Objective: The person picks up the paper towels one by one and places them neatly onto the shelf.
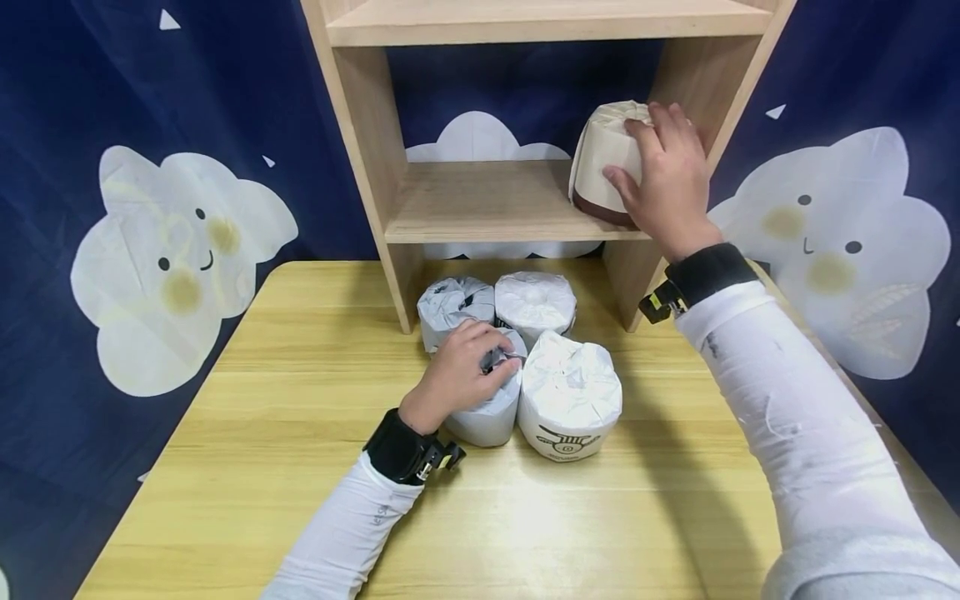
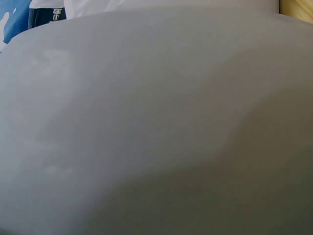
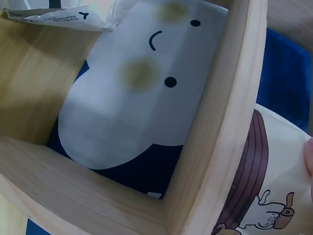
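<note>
A wrapped paper roll in beige paper (image 1: 606, 158) is being set on the lower board of the wooden shelf (image 1: 480, 204), at its right end beside the upright side panel. It is gripped by the right hand (image 1: 663, 175), with the fingers curled over its top and the thumb pressed against its side. The roll is tilted, its dark brown lower band resting near the shelf's front edge. In the right wrist view the same brown band and a small printed cartoon figure are seen on the wrapper, close against the pale wood frame.

On the desk (image 1: 300, 433), the left hand (image 1: 461, 375) is closed over the top of a grey-white wrapped roll (image 1: 487, 417), fingers curled into the crumpled paper at its crown. This roll is judged to be the one taken up after the beige one. Three more rolls (image 1: 536, 304) are packed round it, all touching: two behind it under the shelf, and one to its right with a black printed mark.

The placing step is judged nearly done; before release, the beige roll would need to be stood flat and pushed back from the edge.

The rolls are short, soft cylinders in thin, creased paper with gathered tops. The desk and shelf are smooth, light wood-grain board. The left wrist view is filled by plain grey wrapper.
</note>
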{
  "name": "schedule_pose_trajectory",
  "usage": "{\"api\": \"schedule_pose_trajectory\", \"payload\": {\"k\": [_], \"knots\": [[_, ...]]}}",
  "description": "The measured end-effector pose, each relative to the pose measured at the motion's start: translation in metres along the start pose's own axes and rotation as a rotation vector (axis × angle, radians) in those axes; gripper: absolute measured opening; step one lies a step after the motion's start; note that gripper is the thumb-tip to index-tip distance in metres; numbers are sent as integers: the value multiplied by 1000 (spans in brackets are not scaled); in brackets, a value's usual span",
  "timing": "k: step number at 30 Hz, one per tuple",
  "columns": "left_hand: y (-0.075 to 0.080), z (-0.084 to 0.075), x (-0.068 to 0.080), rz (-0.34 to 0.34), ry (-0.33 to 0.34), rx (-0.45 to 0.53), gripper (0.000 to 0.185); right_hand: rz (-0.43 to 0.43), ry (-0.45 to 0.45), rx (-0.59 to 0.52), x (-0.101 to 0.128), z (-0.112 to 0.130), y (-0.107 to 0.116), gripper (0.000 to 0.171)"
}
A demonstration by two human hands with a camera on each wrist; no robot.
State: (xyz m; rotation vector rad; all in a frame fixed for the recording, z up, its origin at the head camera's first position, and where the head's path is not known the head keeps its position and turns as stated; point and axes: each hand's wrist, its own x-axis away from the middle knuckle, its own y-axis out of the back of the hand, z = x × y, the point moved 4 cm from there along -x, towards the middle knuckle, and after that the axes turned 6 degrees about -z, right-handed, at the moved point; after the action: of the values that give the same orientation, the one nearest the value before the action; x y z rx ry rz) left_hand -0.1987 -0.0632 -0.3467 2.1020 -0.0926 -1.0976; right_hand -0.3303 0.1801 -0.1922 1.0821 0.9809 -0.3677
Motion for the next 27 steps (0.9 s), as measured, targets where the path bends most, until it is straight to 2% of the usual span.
{"api": "schedule_pose_trajectory", "payload": {"k": [9,18,27], "knots": [[-1,1,0,0,7,-4,14,4,20,-10,1,0,1,52],[-1,0,0,-12,-1,16,14,-109,141,-68,9,2,9,47],[-1,1,1,2,7,7,15,-155,158,-92,22,9,18,48]]}}
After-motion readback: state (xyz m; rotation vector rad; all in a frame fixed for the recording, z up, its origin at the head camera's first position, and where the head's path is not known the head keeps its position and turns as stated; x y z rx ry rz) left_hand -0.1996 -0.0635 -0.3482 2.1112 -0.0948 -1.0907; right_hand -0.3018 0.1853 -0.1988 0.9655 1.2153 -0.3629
